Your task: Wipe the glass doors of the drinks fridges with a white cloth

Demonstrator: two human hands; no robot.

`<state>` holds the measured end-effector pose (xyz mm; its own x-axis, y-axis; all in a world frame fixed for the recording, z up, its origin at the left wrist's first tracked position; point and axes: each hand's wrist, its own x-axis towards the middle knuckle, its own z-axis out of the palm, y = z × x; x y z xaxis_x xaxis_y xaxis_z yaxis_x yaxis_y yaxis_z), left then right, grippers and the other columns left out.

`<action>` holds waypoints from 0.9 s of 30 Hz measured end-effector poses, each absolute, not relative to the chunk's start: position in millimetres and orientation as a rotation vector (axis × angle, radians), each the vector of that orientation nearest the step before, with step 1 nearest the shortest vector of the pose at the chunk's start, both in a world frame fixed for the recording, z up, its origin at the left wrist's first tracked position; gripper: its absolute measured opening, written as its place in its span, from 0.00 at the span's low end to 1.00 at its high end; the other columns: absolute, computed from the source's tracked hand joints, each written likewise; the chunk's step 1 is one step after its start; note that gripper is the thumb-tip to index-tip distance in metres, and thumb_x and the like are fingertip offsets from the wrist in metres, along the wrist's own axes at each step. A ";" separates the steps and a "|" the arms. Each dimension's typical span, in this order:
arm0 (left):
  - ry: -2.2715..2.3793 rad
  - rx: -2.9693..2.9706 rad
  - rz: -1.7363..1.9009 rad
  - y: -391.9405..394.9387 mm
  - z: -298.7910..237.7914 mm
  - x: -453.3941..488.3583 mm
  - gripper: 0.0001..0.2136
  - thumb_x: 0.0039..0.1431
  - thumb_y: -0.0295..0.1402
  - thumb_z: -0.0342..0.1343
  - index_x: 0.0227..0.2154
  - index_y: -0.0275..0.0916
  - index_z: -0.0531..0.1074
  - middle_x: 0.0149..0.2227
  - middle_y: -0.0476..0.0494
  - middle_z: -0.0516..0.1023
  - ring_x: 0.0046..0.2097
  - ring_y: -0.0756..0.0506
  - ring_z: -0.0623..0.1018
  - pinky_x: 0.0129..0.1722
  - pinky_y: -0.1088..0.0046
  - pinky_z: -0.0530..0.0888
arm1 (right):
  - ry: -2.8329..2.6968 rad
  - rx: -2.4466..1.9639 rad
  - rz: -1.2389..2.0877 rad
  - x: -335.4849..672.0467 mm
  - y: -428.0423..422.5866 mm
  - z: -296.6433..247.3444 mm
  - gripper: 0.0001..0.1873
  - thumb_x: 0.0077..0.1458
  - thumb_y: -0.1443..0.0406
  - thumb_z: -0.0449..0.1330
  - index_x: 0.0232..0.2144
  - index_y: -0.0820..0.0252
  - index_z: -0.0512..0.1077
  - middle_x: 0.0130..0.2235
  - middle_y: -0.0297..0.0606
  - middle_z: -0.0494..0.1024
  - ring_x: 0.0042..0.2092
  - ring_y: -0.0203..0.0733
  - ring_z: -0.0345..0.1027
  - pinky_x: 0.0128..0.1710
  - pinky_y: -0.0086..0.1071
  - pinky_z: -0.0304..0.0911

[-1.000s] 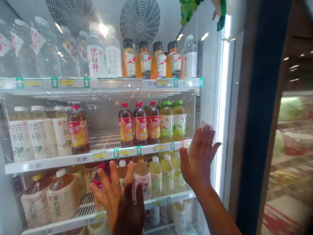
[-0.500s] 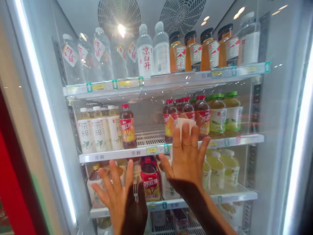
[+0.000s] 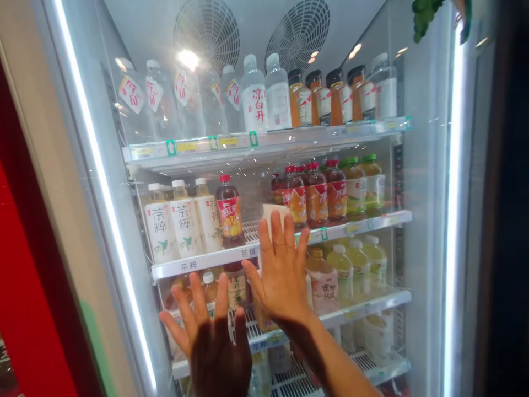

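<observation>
Fingers spread, my right hand (image 3: 281, 267) lies flat over a pale folded cloth (image 3: 270, 212), pressing it against the glass door of a drinks cooler. Only the cloth's upper edge and left side show past the fingers. Lower and to the left, my left hand (image 3: 209, 325) is raised with its palm toward the glass and fingers apart, holding nothing; whether it touches the glass I cannot tell. Behind the glass, a red-capped tea bottle (image 3: 230, 212) stands on the middle shelf (image 3: 219, 257), above and between my hands.
Clear water bottles (image 3: 254, 94) and dark-capped amber bottles (image 3: 336, 96) line the top shelf. White-labelled bottles (image 3: 159, 223) stand at middle left, pale green ones (image 3: 359, 262) lower right. Bright light strips (image 3: 103, 182) flank the shelves. Green leaves (image 3: 425, 16) hang at upper right.
My right hand has moved left with the cloth, closer to my left hand. My left hand stays about where it was, still spread. The view has shifted, showing more beyond the cooler's right side.
</observation>
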<state>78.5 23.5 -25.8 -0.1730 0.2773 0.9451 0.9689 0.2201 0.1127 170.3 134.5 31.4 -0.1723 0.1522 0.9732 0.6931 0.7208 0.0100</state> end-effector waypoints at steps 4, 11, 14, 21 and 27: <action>-1.602 -1.217 -1.006 19.8 -32.0 68.7 0.38 0.63 0.30 0.55 0.72 0.51 0.45 0.76 0.39 0.39 0.75 0.29 0.42 0.69 0.30 0.43 | -1.707 -0.699 -0.549 158.8 121.3 -27.3 0.43 0.68 0.58 0.50 0.74 0.65 0.32 0.75 0.52 0.34 0.75 0.62 0.23 0.68 0.71 0.37; -1.598 -1.280 -1.050 16.8 -30.2 65.7 0.37 0.64 0.31 0.54 0.71 0.54 0.45 0.76 0.42 0.38 0.75 0.30 0.40 0.69 0.31 0.39 | -1.703 -0.719 -0.566 152.9 121.8 6.1 0.41 0.70 0.57 0.46 0.74 0.60 0.29 0.75 0.48 0.37 0.75 0.58 0.23 0.69 0.70 0.37; -1.604 -1.240 -1.075 18.2 -27.4 68.8 0.36 0.65 0.29 0.53 0.71 0.54 0.44 0.76 0.43 0.36 0.75 0.30 0.39 0.70 0.33 0.38 | -1.709 -0.727 -0.571 152.4 123.9 33.5 0.40 0.70 0.56 0.45 0.73 0.59 0.28 0.76 0.47 0.37 0.76 0.56 0.23 0.69 0.70 0.37; -1.650 -1.174 -1.070 24.0 -25.0 70.4 0.38 0.65 0.28 0.51 0.71 0.57 0.41 0.76 0.44 0.36 0.75 0.32 0.38 0.70 0.34 0.35 | -1.715 -0.720 -0.587 145.4 114.5 -56.0 0.39 0.67 0.59 0.49 0.73 0.66 0.42 0.72 0.55 0.52 0.75 0.64 0.31 0.68 0.71 0.39; -1.678 -1.158 -1.080 41.2 -17.6 88.3 0.36 0.65 0.30 0.51 0.71 0.60 0.43 0.76 0.47 0.34 0.75 0.29 0.36 0.68 0.28 0.36 | -1.672 -0.681 -0.605 166.6 139.4 20.6 0.39 0.68 0.55 0.49 0.73 0.65 0.43 0.74 0.50 0.48 0.75 0.58 0.29 0.70 0.67 0.36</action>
